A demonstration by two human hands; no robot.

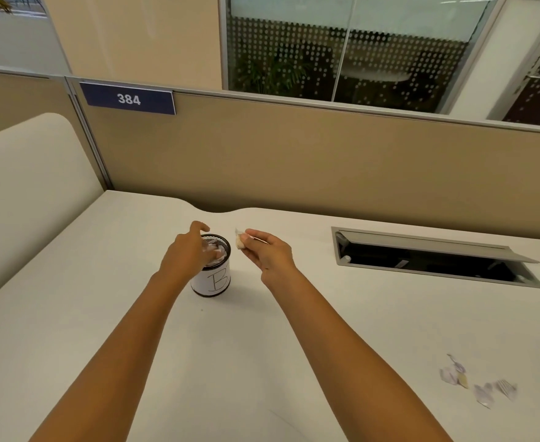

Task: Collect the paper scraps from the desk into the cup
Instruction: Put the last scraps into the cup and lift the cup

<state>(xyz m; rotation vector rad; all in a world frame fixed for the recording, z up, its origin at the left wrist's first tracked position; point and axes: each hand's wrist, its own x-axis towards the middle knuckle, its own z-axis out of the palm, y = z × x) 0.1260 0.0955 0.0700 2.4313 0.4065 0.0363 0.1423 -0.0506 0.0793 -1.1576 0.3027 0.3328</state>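
Observation:
A black mesh cup [215,279] with a white label marked "B" stands on the white desk [103,298]. White paper scraps [213,248] fill its top. My left hand [187,253] is over the cup's left rim, fingers reaching down onto the scraps inside, index finger stretched past the rim. My right hand [267,252] hovers just right of the cup and pinches a small paper scrap [239,240] between thumb and fingers. Several loose scraps [479,382] lie on the desk at the lower right.
An open cable hatch [434,260] with a raised grey lid is set into the desk to the right. A tan partition [294,161] with a "384" sign [129,98] closes the back. A cream divider [23,193] stands on the left.

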